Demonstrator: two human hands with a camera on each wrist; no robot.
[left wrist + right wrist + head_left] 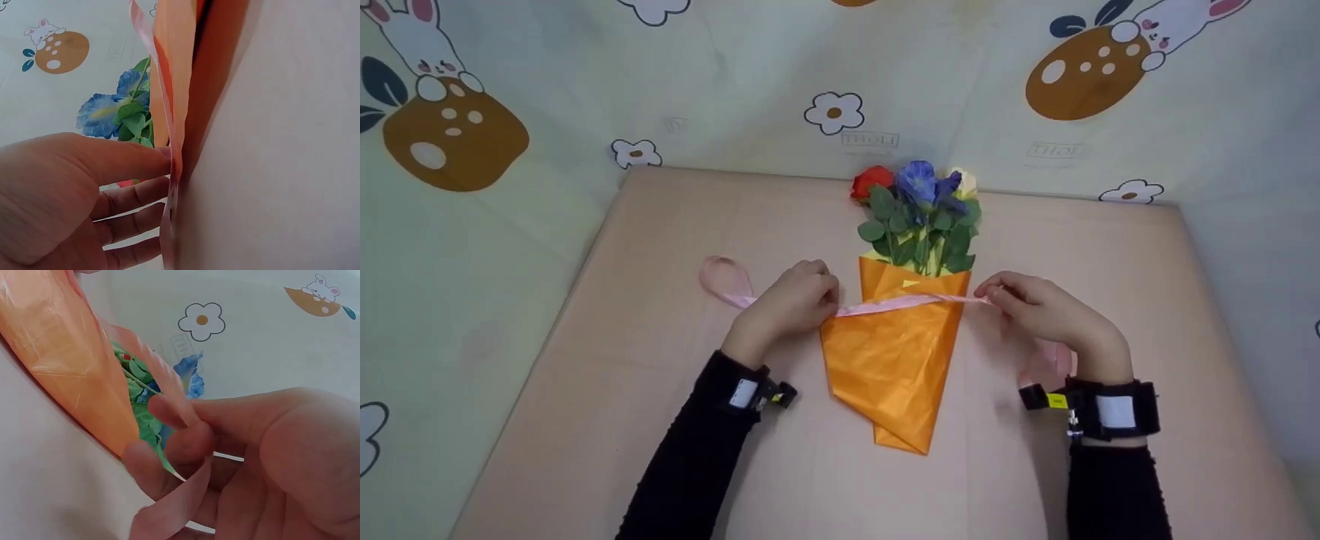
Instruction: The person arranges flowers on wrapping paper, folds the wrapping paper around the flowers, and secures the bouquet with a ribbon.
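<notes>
A bouquet of red, blue and pale flowers (916, 184) with green leaves lies wrapped in orange paper (885, 367). Across the front of the wrap runs a pink ribbon (892, 304). My left hand (791, 300) pinches the ribbon at the wrap's left edge, thumb and fingers meeting on it in the left wrist view. On the other side my right hand (1035, 304) pinches the ribbon just off the wrap's right edge; in the right wrist view the ribbon (171, 506) trails down past the fingers. A loop of ribbon lies left of the left hand.
The bouquet lies on a pale pink tabletop (660, 420), its flower heads at the far edge. Behind and at the sides hangs a light cloth (750, 90) printed with rabbits, brown fruit and white flowers. Each wrist wears a black strap with a small camera.
</notes>
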